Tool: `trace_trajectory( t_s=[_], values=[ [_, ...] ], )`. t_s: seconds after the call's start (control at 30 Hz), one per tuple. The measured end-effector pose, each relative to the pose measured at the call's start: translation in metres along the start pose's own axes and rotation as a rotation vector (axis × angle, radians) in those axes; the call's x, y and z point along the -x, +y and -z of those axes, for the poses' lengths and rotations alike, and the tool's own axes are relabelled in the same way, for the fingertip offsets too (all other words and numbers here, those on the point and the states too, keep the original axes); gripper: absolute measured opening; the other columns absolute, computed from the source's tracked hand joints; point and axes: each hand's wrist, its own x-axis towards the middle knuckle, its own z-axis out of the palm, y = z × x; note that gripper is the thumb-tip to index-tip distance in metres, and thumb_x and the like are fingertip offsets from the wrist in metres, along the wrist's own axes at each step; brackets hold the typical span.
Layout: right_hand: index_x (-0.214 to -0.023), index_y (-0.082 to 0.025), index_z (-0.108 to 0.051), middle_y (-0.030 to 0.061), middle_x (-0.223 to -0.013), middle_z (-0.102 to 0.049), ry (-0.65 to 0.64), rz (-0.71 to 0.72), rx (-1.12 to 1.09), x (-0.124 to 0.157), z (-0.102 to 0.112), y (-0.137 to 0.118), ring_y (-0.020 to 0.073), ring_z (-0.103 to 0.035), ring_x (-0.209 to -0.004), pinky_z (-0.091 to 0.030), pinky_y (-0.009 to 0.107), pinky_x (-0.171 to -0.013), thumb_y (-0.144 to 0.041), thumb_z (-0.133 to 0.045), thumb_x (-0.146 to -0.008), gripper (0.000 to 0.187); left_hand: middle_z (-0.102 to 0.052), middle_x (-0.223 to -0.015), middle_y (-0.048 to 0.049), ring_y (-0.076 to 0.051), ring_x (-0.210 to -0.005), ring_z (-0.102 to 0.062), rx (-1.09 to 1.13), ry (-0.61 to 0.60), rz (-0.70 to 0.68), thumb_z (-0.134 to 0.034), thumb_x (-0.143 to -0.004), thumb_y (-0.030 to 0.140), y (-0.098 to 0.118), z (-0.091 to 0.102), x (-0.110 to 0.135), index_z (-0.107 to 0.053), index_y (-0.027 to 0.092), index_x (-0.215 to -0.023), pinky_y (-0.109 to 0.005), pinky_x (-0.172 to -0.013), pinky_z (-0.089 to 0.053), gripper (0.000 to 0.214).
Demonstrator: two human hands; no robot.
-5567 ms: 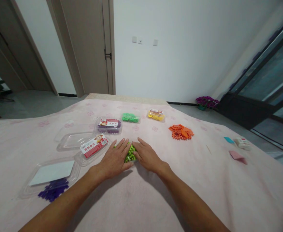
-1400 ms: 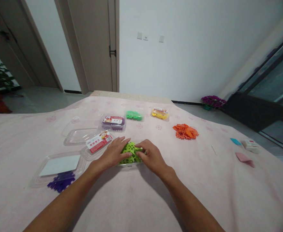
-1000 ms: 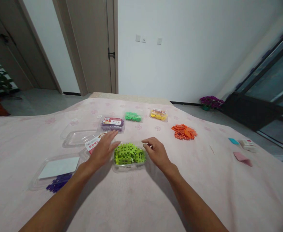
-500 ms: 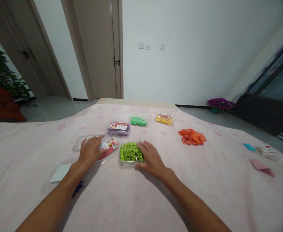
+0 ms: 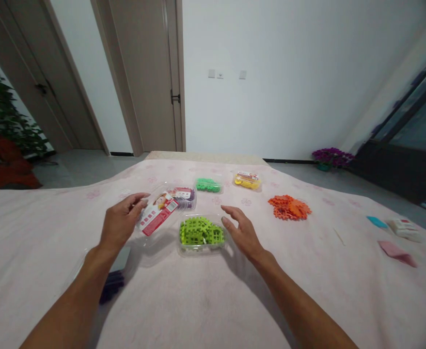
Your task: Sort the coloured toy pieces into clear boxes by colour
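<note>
My left hand (image 5: 122,219) pinches the edge of a clear plastic lid (image 5: 158,212) with a red and white label, raised and tilted above the cloth. Lime-green plastic pieces (image 5: 194,231) fill a clear plastic box (image 5: 201,250) in front of me, its top uncovered. Just right of that box is my right hand (image 5: 242,230), thumb and fingers apart, holding nothing. Partly behind the lid stands a box of purple pieces (image 5: 185,198). Under my left forearm, a clear container with dark blue pieces (image 5: 111,286) and a pale card (image 5: 121,259) is partly hidden.
Farther back are a box of green pieces (image 5: 208,185) and a box of yellow pieces (image 5: 247,181). A loose pile of orange pieces (image 5: 289,207) lies to the right. Beyond it are a thin stick (image 5: 339,237), a blue piece (image 5: 376,222), a white packet (image 5: 404,229) and a pink cloth (image 5: 397,253).
My left hand has lifted the labelled lid off the cloth, tilting it. My right hand has let go of the lime-green box and moved slightly right.
</note>
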Motion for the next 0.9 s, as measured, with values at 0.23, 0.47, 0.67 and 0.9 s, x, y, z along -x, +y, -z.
trace_trajectory(
  t_s=[0.23, 0.47, 0.67, 0.9],
  values=[
    [-0.144, -0.024, -0.045, 0.0119, -0.144, -0.052, -0.131, -0.038, -0.219, -0.016, -0.005, -0.016, 0.0233, -0.053, -0.128, -0.044, 0.043, -0.106, -0.045, -0.051, -0.096, 0.053, -0.077, -0.11, -0.0031, -0.022, -0.095, -0.069, 0.227, -0.413, -0.163, -0.056, -0.087, 0.043, 0.048, -0.066, 0.003, -0.076, 0.022, -0.112, -0.03, -0.085, -0.05, 0.038],
    [-0.127, -0.021, -0.058, 0.0077, -0.122, -0.067, -0.012, -0.137, -0.001, -0.017, -0.029, 0.028, 0.0214, -0.061, -0.114, -0.044, 0.043, -0.106, -0.019, -0.047, -0.089, 0.04, -0.075, -0.101, -0.008, -0.027, -0.099, -0.065, 0.248, -0.45, -0.19, -0.065, -0.08, 0.033, 0.054, -0.119, 0.002, -0.078, 0.021, -0.103, -0.04, -0.098, -0.046, 0.028],
    [-0.117, -0.018, -0.063, 0.008, -0.117, -0.069, 0.046, -0.341, -0.016, -0.015, -0.042, 0.04, 0.0202, -0.063, -0.109, -0.046, 0.038, -0.102, -0.014, -0.045, -0.086, 0.036, -0.066, -0.127, -0.0138, -0.029, -0.12, -0.058, 0.318, -0.309, 0.05, -0.063, -0.081, 0.029, 0.025, -0.122, 0.02, -0.064, 0.017, -0.126, -0.045, -0.108, -0.039, 0.046],
    [-0.123, -0.016, -0.062, 0.0106, -0.125, -0.066, 0.043, -0.367, 0.015, -0.017, -0.057, 0.038, 0.02, -0.06, -0.116, -0.043, 0.035, -0.106, -0.012, -0.042, -0.085, 0.042, -0.066, -0.128, -0.0171, -0.026, -0.11, -0.067, 0.491, -0.289, 0.335, -0.05, -0.088, 0.039, 0.01, -0.134, 0.04, -0.059, 0.013, -0.128, -0.038, -0.094, -0.051, 0.049]
  ],
)
